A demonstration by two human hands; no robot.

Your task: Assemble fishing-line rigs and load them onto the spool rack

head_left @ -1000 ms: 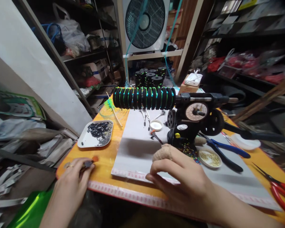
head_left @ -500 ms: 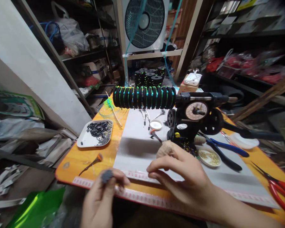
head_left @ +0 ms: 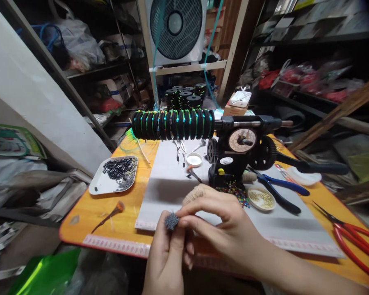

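Observation:
In front of the table's edge, my left hand [head_left: 167, 254] is closed round a tight bundle of thin dark grey strands [head_left: 172, 221], whose bristly round end pokes up between thumb and fingers. My right hand [head_left: 221, 217] meets it from the right, thumb and forefinger pinched at the bundle's edge; whatever lies between those tips is too small to make out. Tan wrapping [head_left: 194, 195] covers one finger of the right hand. Beyond the hands stands a black hand-cranked winder [head_left: 233, 151] with a dial. Its shaft carries a row of black spools [head_left: 174, 125] with green thread and small coloured pieces.
A white tray [head_left: 98, 186] of small black and grey pieces sits left, near an orange-tipped brush [head_left: 109, 215]. To the right are a dish of gold bits [head_left: 261, 199], blue-handled pliers [head_left: 283, 184] and red-handled scissors [head_left: 349, 237]. Scattered coloured beads [head_left: 238, 194] lie by the winder.
My hands have come together: the left moved right and the right moved left, its pinched fingertips now at the grey bundle. The view has shifted slightly, sliding the table leftward.

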